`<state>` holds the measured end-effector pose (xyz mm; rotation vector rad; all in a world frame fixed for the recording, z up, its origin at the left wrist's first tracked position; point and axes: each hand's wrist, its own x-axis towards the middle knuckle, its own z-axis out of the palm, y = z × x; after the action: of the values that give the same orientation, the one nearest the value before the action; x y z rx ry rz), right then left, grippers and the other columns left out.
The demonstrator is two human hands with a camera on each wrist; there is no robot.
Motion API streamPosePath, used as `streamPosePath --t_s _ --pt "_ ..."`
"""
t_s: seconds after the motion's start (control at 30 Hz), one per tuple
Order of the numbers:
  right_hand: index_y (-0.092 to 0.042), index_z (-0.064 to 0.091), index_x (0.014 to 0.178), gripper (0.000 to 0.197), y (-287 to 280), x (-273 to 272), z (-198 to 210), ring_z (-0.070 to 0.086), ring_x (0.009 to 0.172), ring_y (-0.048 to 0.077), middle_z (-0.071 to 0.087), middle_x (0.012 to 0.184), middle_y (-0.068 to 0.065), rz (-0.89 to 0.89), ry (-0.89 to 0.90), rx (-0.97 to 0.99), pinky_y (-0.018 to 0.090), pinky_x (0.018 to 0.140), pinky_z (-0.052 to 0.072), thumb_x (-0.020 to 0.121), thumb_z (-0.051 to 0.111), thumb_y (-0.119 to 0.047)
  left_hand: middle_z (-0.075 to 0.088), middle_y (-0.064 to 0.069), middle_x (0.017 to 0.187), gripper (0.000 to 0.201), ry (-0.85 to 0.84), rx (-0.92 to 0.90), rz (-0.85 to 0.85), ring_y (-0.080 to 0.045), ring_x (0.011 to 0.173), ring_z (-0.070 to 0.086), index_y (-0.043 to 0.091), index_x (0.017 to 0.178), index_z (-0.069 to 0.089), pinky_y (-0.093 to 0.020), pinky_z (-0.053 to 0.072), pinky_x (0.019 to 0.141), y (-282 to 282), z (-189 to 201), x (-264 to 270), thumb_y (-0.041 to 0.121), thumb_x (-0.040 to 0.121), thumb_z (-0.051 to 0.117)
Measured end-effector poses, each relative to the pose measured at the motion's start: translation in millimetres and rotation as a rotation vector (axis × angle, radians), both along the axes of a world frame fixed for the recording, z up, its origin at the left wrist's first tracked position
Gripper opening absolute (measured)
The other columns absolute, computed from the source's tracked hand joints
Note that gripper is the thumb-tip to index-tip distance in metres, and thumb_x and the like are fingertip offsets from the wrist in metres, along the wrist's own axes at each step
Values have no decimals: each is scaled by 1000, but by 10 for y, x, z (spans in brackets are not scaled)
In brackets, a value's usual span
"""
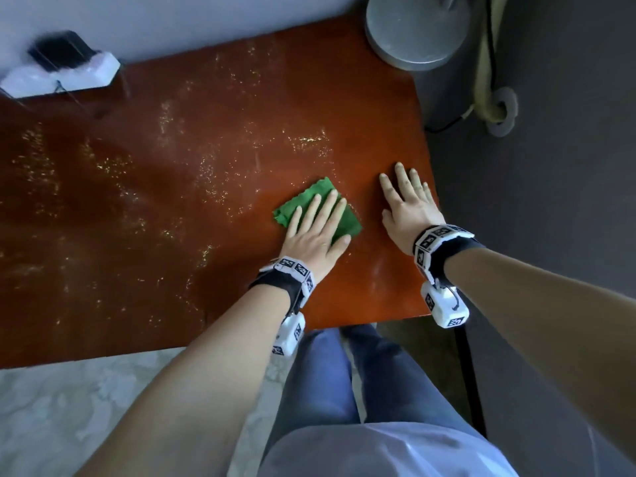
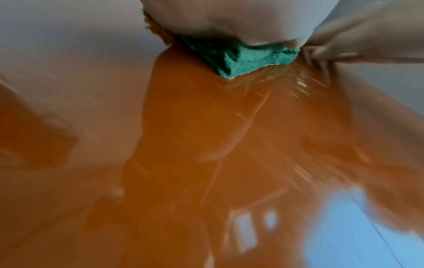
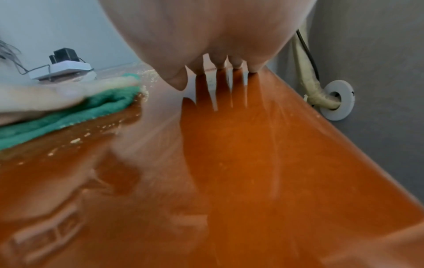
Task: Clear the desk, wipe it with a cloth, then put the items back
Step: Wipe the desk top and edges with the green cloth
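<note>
A folded green cloth [image 1: 292,208] [image 2: 243,58] [image 3: 69,116] lies on the glossy orange-brown desk [image 1: 172,201] [image 3: 275,163], near its right front part. My left hand [image 1: 316,228] presses flat on the cloth with straight, spread fingers. My right hand [image 1: 407,201] [image 3: 218,45] rests palm down on the bare desk just right of the cloth, close to the right edge, fingers straight. Pale crumbs and dusty streaks [image 1: 309,139] cover much of the desk top.
A white power strip with a black plug [image 1: 65,70] [image 3: 64,67] sits at the back left against the wall. A grey round lamp base [image 1: 416,32] stands at the back right corner. A wrapped pipe [image 1: 488,63] [image 3: 321,98] runs into the grey wall beside the desk.
</note>
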<state>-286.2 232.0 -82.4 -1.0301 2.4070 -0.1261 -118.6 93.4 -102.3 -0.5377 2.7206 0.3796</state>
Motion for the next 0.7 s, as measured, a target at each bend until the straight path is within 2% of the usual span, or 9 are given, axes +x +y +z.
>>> streamPosePath --t_s 0.13,0.23,0.4,0.47,0.57,0.7 --pt "-32 1 157 67 -91 -125 -31 -11 151 28 -17 164 5 29 10 -4 44 123 -1 101 36 -26 -22 15 162 61 -19 20 274 -10 150 -15 35 156 -14 -43 -6 123 -876 8 108 55 102 9" --pt "-36 1 157 65 -197 -166 -36 -13 151 29 -18 164 5 6 16 3 46 123 -2 102 35 -29 -22 14 162 63 -55 17 326 -12 151 -15 35 155 -15 -45 -4 123 -1303 5 159 56 101 9" --pt "-38 -2 156 65 -458 -176 -16 -16 150 28 -21 163 2 -51 8 18 47 123 -4 102 33 -30 -23 3 163 70 -45 8 431 -21 151 -18 25 157 -13 -50 -7 122 -1249 -6 -153 57 101 13" --pt "-38 -3 156 67 -575 -209 17 -17 150 27 -21 163 2 -67 -4 26 45 123 -4 101 33 -24 -23 1 163 74 -28 -1 363 -24 151 -18 22 157 -13 -51 -8 121 -1144 -14 -329 60 98 11" --pt "-37 -3 156 77 -746 -264 56 -18 150 24 -22 162 1 -92 -21 49 43 123 -4 94 36 -15 -19 -1 164 76 -4 -1 131 -25 152 -14 21 158 -9 -52 -5 121 -924 -14 -557 62 97 7" --pt "-35 -5 157 81 -935 -324 42 -19 150 23 -23 162 0 -96 -7 73 41 123 -5 93 40 -13 -17 5 165 69 20 11 -18 -20 152 -13 25 158 -9 -49 -2 122 -998 -33 -676 59 100 8"
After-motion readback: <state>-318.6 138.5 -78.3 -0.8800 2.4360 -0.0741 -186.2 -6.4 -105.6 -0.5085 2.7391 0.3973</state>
